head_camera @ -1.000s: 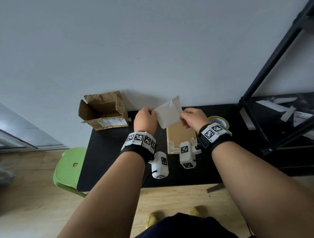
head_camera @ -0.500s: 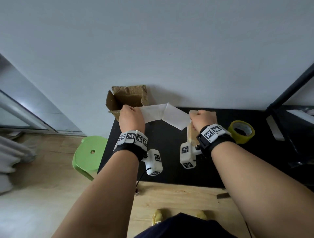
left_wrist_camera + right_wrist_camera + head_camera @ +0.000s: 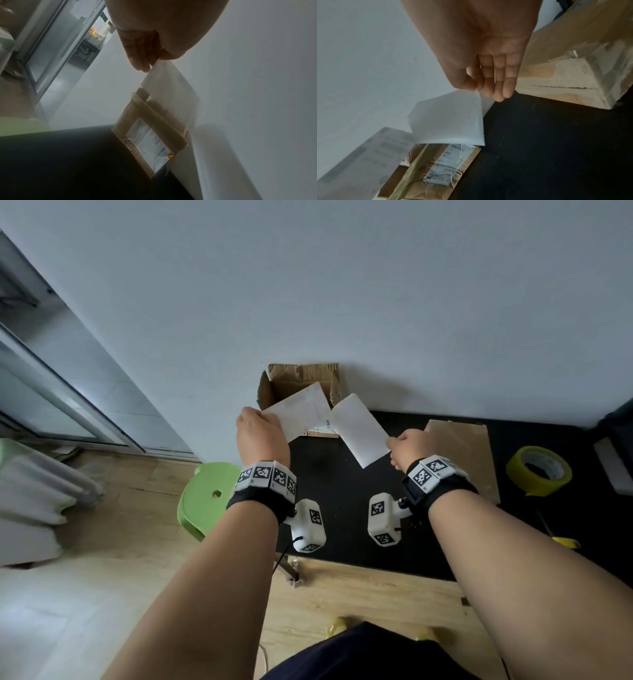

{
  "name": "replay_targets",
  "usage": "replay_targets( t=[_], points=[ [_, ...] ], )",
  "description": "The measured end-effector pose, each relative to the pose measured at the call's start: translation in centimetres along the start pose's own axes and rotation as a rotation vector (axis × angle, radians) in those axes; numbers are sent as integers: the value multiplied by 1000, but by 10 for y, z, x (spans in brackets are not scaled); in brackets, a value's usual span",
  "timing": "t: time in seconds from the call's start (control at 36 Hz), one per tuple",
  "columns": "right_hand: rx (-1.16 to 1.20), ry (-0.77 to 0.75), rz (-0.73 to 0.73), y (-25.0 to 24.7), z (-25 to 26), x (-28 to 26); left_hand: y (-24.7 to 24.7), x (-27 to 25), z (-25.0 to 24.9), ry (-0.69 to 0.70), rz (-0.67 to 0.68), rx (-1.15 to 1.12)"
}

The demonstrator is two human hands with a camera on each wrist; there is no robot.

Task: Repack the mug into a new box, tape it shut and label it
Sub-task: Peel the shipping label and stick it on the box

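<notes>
new box (image 3: 459,453) taped @3 o'clock | left hand (image 3: 262,436) pinches label (image 3: 301,410), right hand (image 3: 409,445) pinches backing (image 3: 359,434) | left: stick label

We see a black table (image 3: 346,474) set against the wall. On it, at the far left corner, stands an open worn cardboard box (image 3: 301,381); to the right lies a taped brown box (image 3: 469,446), and further right a yellow tape roll (image 3: 539,470), with a yellow-tipped tool (image 3: 561,537) near the front edge
</notes>
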State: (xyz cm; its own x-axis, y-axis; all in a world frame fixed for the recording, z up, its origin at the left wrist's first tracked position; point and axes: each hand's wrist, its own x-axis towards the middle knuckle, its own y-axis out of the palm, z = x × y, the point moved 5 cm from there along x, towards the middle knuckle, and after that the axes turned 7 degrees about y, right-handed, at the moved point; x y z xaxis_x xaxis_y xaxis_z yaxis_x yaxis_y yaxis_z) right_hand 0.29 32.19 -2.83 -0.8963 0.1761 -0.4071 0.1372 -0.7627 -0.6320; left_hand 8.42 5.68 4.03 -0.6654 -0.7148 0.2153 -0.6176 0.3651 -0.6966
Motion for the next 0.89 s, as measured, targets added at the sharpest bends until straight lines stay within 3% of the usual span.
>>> replay_targets(
  t=[0.17, 0.33, 0.42, 0.56, 0.64, 0.69, 0.78, 0.89],
  points=[
    [-244, 43, 65, 15, 0, -13, -6, 6, 5, 35, -80, -56],
    [-421, 66, 112, 30, -3, -13, -4, 12, 6, 159, -44, -63],
    [-445, 132, 168, 39, -4, -11, -2, 11, 6, 173, -41, -82],
    [-514, 55, 179, 48, 12, -14, 2, 8, 2, 250, -24, -89],
    [-473, 116, 224, 52, 8, -16, 3, 6, -2, 293, -20, -84],
    [-386, 12, 189, 51, 8, -16, 4, 4, -5, 316, -20, -92],
    [-368, -15, 156, 44, 7, -23, 5, 0, -10, 341, -23, -108],
    [-465, 138, 122, 36, 22, -27, 6, -4, -18, 366, -18, -119]
  ],
)
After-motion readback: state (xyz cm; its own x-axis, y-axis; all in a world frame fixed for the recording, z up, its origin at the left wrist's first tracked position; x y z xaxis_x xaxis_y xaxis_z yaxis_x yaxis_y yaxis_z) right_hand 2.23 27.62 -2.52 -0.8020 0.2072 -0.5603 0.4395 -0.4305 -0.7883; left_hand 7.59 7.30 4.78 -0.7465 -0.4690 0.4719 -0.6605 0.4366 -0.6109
